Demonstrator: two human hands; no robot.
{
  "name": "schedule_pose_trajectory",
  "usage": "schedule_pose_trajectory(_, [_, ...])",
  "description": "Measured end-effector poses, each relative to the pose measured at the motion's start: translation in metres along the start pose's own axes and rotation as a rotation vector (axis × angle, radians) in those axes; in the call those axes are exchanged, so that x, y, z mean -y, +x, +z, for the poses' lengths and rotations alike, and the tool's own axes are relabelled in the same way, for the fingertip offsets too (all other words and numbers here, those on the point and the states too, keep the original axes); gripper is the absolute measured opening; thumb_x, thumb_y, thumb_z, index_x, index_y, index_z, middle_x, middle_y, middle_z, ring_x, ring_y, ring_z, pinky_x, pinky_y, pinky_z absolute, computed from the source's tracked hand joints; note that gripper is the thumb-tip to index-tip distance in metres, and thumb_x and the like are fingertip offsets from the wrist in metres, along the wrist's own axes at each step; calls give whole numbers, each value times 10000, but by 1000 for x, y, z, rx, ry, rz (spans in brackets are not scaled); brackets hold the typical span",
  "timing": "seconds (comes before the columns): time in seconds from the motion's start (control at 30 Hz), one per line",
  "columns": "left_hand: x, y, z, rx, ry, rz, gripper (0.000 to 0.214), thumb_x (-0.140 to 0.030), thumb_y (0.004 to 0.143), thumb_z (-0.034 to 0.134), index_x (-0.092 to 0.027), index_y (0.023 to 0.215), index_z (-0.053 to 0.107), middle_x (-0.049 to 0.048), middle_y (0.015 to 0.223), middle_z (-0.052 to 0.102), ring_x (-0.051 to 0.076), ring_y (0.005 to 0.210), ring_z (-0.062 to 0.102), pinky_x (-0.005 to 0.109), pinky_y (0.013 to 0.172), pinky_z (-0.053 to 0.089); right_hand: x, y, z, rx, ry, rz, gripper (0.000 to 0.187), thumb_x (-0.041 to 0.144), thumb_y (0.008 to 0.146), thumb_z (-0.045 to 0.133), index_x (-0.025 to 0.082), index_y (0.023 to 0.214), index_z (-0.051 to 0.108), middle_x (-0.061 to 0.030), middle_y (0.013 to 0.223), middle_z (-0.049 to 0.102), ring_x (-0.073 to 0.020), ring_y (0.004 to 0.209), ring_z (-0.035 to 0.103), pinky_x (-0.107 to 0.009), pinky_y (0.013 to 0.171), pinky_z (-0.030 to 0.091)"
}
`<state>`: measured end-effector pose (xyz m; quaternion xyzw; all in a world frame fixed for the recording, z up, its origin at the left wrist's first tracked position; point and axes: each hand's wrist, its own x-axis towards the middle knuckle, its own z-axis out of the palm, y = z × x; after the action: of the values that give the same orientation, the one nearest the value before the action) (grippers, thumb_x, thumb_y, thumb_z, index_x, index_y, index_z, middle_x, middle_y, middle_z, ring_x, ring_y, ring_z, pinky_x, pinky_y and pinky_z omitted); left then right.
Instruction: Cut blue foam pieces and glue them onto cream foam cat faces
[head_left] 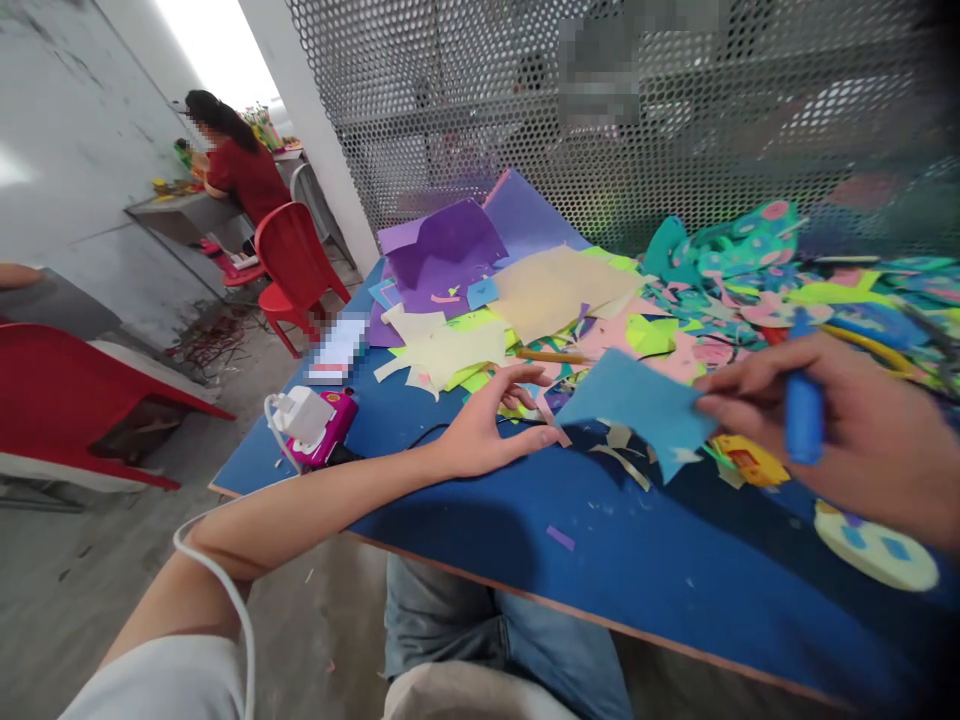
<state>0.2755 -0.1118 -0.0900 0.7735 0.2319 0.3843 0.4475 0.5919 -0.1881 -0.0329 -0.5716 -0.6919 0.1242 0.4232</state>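
Observation:
My right hand (847, 430) is closed on a blue-handled tool (804, 418) and also pinches the right edge of a light blue foam sheet (637, 405), which hangs just above the blue table (637, 560). My left hand (487, 425) rests on the table to the left of the sheet, fingers apart and holding nothing, its fingertips near small paper scraps (619, 445).
Purple (450, 250), cream (555, 285) and yellow-green sheets and many coloured cut-outs cover the far half of the table. A pink device with a white plug (311, 425) sits at the left edge. Red chairs (292, 270) and a seated person (236, 165) are to the left; mesh screen behind.

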Motion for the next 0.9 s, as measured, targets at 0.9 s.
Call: schedule_pose_trajectory(0.9, [-9, -8, -6, 119, 2, -73, 325, -432, 990, 620, -165, 1017, 804, 65, 979, 825, 143, 767, 753, 268, 784, 625, 15, -25, 67, 173, -1, -60, 296, 295, 864, 652, 273, 839, 358, -15, 810, 749, -168, 586, 652, -285, 545, 468])
